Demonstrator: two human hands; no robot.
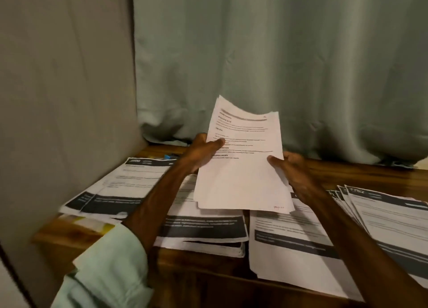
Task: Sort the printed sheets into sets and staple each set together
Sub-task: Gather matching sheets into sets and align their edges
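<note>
1. Wood-grain table [208,268] stands against a pale green curtain [278,53], with a grey panel [64,76] closing off its left side.
2. Most of the tabletop lies under stacks of printed sheets [203,231], and those at the far right are fanned out.
3. At the back lies a small blue object [167,156], partly hidden by the left forearm [157,201].
4. Above the stacks, the left hand [203,153] and right hand [291,171] grip a lifted sheaf [240,169] by its side edges, thumbs on the top page.
</note>
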